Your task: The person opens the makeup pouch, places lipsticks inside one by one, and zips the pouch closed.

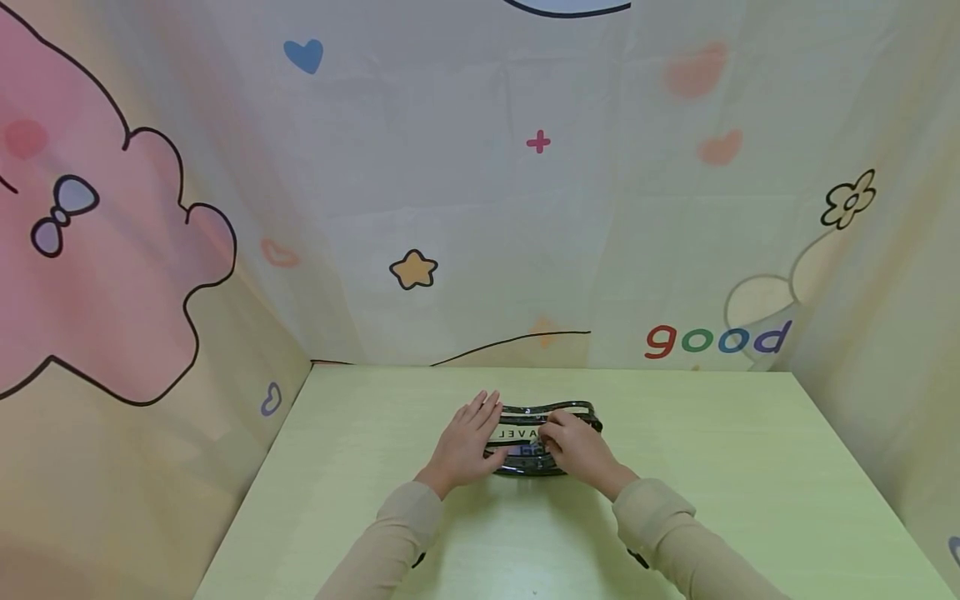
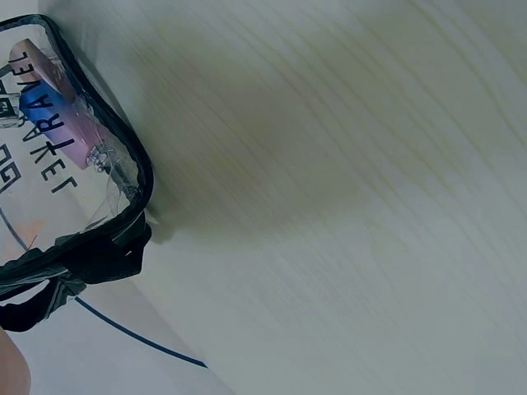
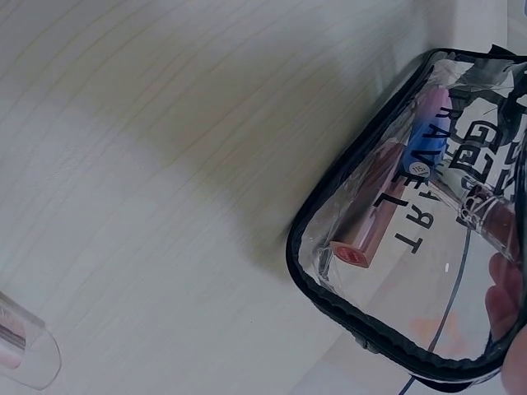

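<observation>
A clear pouch with black trim (image 1: 517,472) and dark lettering stands upright on the table, its top open in the head view. My left hand (image 1: 467,442) rests against its left end, fingers straight and thumb by the near rim. The right hand (image 1: 577,446) dips curled fingers into the opening near the right end. Through the clear wall, those fingertips (image 3: 502,300) pinch the lower end of a small clear tube (image 3: 486,214) with pale lettering. Beside it inside lie a brownish-pink tube (image 3: 362,214) with a red end and a blue-and-pink item (image 2: 58,115).
At the lower left of the right wrist view is the rounded clear end of another item (image 3: 29,346). The pale wooden table (image 1: 337,500) reaches back to a printed curtain (image 1: 480,183), with more curtain on both sides.
</observation>
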`<state>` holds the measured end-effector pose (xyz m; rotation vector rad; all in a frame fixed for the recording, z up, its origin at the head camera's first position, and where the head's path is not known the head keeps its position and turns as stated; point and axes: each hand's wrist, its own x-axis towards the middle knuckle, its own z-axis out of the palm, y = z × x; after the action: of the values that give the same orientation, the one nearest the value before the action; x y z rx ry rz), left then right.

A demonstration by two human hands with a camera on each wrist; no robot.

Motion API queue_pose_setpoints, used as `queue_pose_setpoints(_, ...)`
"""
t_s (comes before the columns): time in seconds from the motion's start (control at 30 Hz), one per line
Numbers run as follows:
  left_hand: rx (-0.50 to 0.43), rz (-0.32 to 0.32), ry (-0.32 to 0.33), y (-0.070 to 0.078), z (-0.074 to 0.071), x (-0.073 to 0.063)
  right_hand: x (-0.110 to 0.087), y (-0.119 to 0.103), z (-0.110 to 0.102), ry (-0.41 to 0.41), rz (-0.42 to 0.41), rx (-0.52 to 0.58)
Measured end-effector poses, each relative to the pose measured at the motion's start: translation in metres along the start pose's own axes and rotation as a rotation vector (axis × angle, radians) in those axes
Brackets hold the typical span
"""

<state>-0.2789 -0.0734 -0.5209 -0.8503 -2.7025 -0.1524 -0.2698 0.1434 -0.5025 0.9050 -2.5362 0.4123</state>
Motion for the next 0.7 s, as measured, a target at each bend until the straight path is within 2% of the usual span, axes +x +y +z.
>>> queue_pose_setpoints(0.7,0.022,-0.003,-0.014,0.0008,-0.0021,0.0003,-0.0025,0.0022,0.0019,0.104,-0.04,-0.056)
